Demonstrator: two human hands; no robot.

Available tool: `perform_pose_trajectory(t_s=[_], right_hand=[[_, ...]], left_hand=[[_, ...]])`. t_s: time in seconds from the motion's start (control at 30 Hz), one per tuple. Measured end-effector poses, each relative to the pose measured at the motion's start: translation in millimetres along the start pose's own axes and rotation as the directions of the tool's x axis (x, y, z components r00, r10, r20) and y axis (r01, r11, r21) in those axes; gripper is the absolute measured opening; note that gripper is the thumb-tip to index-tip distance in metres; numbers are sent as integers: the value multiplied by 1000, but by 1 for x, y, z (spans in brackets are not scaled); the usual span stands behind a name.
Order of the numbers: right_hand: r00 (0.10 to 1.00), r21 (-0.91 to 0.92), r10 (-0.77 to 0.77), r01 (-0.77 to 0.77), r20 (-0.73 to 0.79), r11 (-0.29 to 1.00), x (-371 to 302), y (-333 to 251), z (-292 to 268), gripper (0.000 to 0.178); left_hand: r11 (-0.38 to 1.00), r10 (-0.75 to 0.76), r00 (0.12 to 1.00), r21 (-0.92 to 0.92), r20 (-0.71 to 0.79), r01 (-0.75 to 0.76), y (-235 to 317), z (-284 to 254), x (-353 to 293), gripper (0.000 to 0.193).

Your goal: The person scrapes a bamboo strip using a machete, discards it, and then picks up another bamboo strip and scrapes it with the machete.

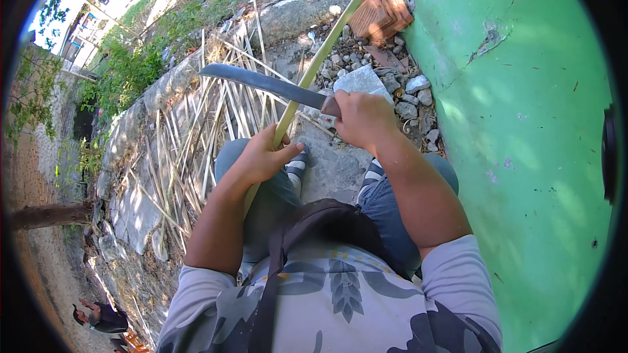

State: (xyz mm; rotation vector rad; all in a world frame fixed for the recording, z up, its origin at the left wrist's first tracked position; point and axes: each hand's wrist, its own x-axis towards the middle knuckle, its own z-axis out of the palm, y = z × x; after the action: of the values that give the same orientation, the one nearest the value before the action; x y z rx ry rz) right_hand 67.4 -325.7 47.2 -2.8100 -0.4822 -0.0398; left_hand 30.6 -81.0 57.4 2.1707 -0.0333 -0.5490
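My right hand [366, 119] is closed round the brown handle of a machete [261, 83]. Its long dark blade points left and crosses over a bamboo strip [322, 52], seeming to touch it. The pale green strip runs slantwise from near my lap up toward the wall. Closed round its lower part is my left hand [267, 155], just below the blade. Many thin split bamboo strips [186, 134] lie in a loose heap on the ground to the left of my feet.
A green wall [523, 124] stands close on my right. Along its foot lie rubble stones [409, 101], a pale stone block [364, 83] and stacked orange roof tiles [381, 16]. A low rough ledge [171, 85] edges the left side. Another person [104, 317] is at the far lower left.
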Motion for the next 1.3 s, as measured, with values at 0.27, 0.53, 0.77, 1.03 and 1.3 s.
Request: perform_pose_trajectory(t_s=[0.27,0.53,0.77,1.03,1.3], right_hand=[[999,103,-51,50,8,993,19,-12,11,25],[996,272,53,-30,-77,962,40,6,34,20],[992,148,-124,120,14,982,32,-8,24,19],[995,429,86,-53,-56,902,47,27,43,19],[987,237,-105,75,119,969,42,29,26,22]], left_hand=[[978,35,989,210,-141,-4,-15,-6,-3,53],[976,27,990,219,-138,3,-7,-11,-10,54],[968,-9,993,249,-118,39,-10,-12,-13,57],[964,-4,995,264,-102,31,-10,-9,0,56],[937,36,990,349,-136,13,-6,1,-9,55]])
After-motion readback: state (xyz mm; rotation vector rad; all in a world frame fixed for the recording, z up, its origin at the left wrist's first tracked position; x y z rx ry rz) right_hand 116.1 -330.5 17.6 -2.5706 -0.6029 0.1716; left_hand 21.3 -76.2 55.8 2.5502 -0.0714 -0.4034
